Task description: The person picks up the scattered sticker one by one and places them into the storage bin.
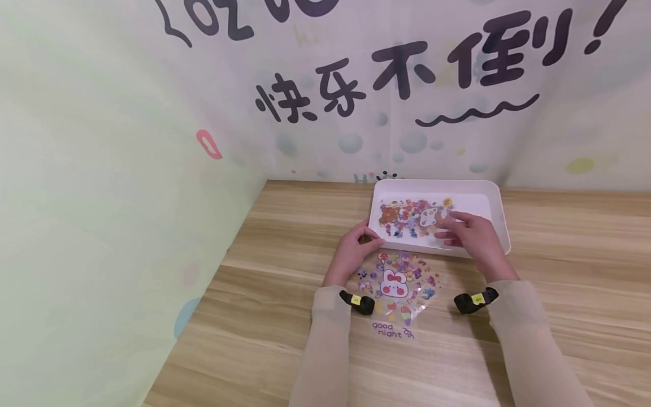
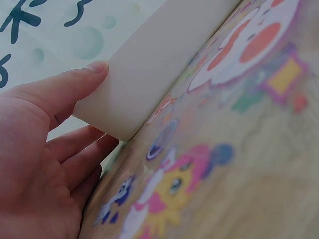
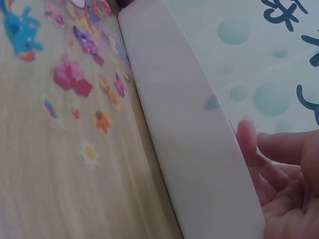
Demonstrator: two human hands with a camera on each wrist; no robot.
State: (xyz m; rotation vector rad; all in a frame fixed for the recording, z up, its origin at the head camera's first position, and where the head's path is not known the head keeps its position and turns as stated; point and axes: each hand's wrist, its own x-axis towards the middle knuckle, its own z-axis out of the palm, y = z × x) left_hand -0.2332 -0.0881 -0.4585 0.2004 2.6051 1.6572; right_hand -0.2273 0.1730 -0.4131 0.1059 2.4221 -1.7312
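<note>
- left hand is gripping a white tray at its near-left corner
- right hand is hovering by stickers inside, finger grip unclear
- bunny stickers are lying on the table

top wall lettering cut off; tray cut off, stickers blurred in wrist views
</note>
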